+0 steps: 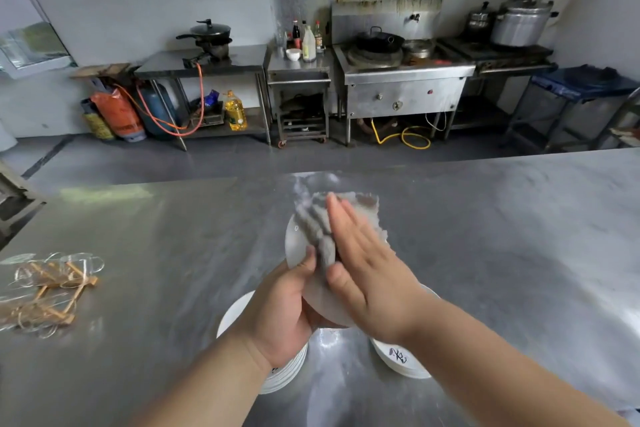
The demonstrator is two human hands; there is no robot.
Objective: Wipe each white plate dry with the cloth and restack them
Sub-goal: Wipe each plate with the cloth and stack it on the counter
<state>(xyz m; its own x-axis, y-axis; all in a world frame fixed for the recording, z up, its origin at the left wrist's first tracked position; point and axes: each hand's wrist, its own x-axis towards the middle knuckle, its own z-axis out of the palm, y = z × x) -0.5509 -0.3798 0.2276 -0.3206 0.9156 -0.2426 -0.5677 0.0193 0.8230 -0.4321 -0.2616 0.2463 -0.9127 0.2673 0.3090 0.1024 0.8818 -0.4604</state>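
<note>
While hands (277, 317) hold a plate (295, 246), the steel table (502, 253) faces a stove (398, 80)

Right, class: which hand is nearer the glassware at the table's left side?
Left. The left hand, gripping the white plate, lies right of the glassware; the right hand, pressing the cloth, is farther right.

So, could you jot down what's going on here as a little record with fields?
Activity: wiping a white plate with a grey cloth
Left hand: grips the plate's lower edge, holding it tilted up
Right hand: fingers straight, pressing the cloth on the plate
Left stack: white plates, under the left wrist
Right stack: white plates, black mark on the top one
Surface: steel table
</note>
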